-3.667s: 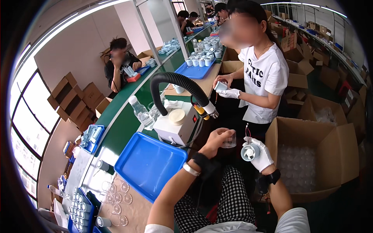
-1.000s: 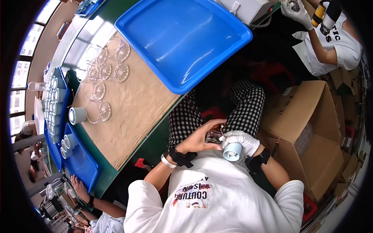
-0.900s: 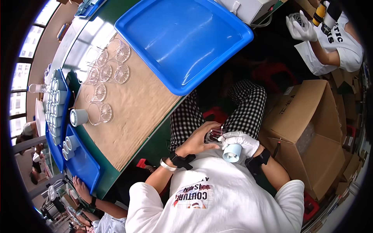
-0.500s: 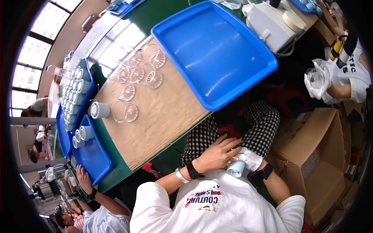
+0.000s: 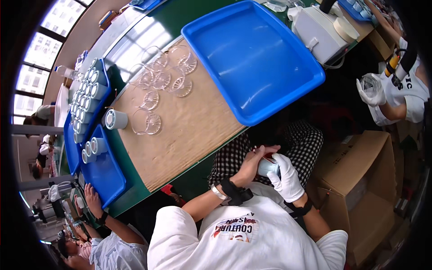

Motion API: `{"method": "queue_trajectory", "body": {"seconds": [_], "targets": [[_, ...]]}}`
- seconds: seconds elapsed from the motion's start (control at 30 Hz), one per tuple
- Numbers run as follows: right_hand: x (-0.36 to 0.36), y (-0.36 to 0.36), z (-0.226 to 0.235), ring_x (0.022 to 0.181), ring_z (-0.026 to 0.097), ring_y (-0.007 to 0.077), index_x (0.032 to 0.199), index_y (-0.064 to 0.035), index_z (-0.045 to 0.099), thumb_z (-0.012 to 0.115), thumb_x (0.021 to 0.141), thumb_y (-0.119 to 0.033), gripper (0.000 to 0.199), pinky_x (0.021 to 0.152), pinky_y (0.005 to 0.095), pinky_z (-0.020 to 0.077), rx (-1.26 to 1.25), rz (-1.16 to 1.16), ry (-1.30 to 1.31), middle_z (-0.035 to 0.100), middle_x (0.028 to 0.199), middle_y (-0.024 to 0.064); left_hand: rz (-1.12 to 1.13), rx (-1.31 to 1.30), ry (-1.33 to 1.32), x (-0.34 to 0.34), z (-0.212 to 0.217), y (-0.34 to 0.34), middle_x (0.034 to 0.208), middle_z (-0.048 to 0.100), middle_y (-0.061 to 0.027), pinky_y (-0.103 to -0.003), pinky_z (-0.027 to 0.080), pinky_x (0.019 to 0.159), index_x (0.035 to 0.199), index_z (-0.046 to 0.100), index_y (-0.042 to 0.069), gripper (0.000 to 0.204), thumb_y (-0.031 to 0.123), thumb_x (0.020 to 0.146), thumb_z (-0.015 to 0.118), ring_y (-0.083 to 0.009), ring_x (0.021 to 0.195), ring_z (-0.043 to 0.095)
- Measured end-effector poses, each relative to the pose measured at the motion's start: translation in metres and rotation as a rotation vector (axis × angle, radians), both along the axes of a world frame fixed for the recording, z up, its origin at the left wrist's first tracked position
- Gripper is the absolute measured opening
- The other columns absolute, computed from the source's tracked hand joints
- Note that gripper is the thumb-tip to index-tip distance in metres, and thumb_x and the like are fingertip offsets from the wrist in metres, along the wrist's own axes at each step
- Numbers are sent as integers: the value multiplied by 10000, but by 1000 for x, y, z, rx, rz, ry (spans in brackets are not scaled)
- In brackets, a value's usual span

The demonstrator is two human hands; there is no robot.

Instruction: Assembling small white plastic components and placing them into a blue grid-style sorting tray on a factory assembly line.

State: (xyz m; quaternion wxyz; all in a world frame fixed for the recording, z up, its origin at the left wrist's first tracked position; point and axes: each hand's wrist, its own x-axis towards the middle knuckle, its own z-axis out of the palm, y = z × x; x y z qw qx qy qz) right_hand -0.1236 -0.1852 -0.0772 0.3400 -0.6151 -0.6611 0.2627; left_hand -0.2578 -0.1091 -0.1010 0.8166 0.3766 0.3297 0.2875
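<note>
In my lap, a pale blue cup-shaped part stands tilted between my two hands. My right hand, in a white glove, has its fingers and thumb closed round the part's right side. Against its left side and top rests my left hand, bare, with the fingers stretched out to the right. A thin reddish strand shows between the left palm and the part; what it belongs to is hidden. On the brown cardboard sheet lie several clear ribbed discs with thin looped strands. A similar pale blue part lies at the sheet's left edge.
A large blue tray covers the table's right end, overhanging its edge. Left, a smaller blue tray and a full tray of pale blue parts stand near a co-worker's hand. An open carton stands at my right.
Both hands have risen and drawn up from my waist with the pale blue part. The right glove has turned to show its back and fingers; the left hand has tipped on edge.
</note>
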Motion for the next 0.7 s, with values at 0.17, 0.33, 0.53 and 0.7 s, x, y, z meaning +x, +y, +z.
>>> {"method": "queue_trajectory", "body": {"seconds": [0.17,0.33,0.53,0.7], "targets": [[16,-6,28,1066,500,311,1227,-27,405,715,681,-162,641,885,357,418,-178,47,179,482,1185,162,-162,487,-60,-23,28,10,1304,394,-163,-366,352,960,1144,508,-10,339,221,900,462,-265,1130,460],[26,-8,47,1104,485,307,1254,-18,386,743,639,-135,720,907,347,411,-137,31,178,460,1235,165,-309,761,157,-32,36,6,1308,374,-185,-387,364,948,1177,494,25,429,193,803,621,-275,1184,410],[36,-10,49,1127,466,311,1275,-7,350,724,656,-113,731,917,344,410,-22,181,94,409,1282,176,-227,344,96,-27,39,-10,1256,418,-184,-377,413,892,1192,468,23,574,275,731,700,-250,1130,451],[28,-10,44,1119,468,313,1283,2,329,709,671,-124,731,906,343,418,-68,366,140,409,1272,185,-448,497,215,-23,38,-10,1184,481,-140,-352,440,848,1166,455,6,557,364,777,629,-225,1018,516]]}}
